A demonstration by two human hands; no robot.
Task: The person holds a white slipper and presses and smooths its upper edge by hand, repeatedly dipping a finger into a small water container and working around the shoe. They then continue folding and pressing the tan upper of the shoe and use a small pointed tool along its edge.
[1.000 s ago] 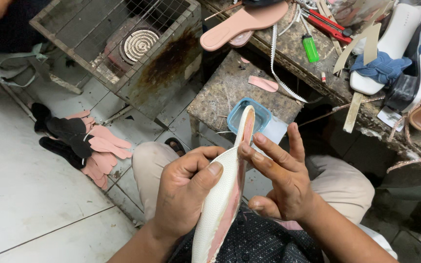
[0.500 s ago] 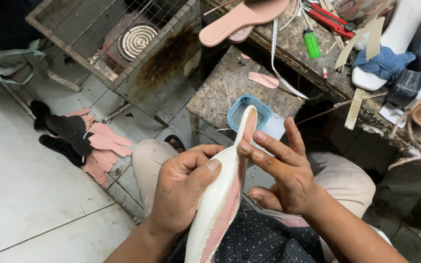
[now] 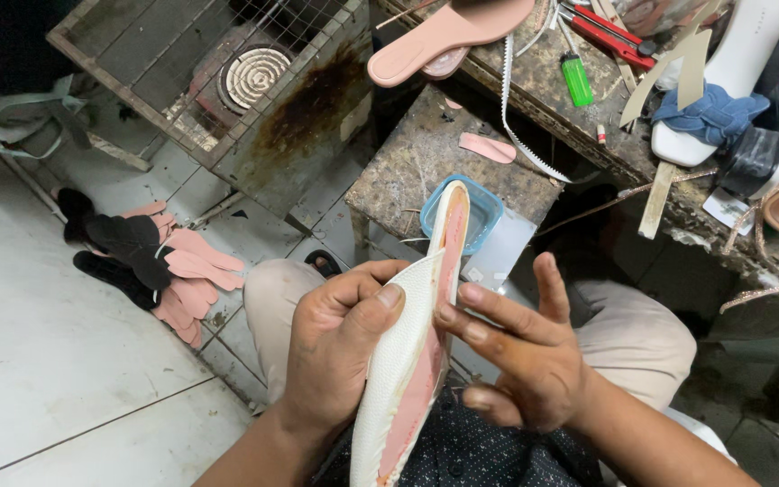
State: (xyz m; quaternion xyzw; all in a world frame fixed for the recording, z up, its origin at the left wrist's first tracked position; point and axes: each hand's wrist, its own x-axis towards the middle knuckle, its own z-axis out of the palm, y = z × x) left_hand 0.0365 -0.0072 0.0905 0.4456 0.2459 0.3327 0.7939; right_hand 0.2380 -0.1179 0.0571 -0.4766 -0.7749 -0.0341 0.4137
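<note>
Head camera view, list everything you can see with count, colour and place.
insole: one, white cover over pink, held upright at centre
tub: one, blue, on stone stool behind insole
stone stool: one, grey, centre
pink strip: one, on stool
sole cutouts: a pile, pink and black, floor at left
wire cage: one, rusty, top left
pink sole: one, bench edge, top
lighter: one, green, bench
cutters: one, red handles, bench
left hand: thumb on insole
right hand: fingertips on insole edge

White tiled floor [image 3: 38,361], rusty wire cage [image 3: 218,81], worn stool [image 3: 426,153], cluttered workbench [image 3: 624,153]
</note>
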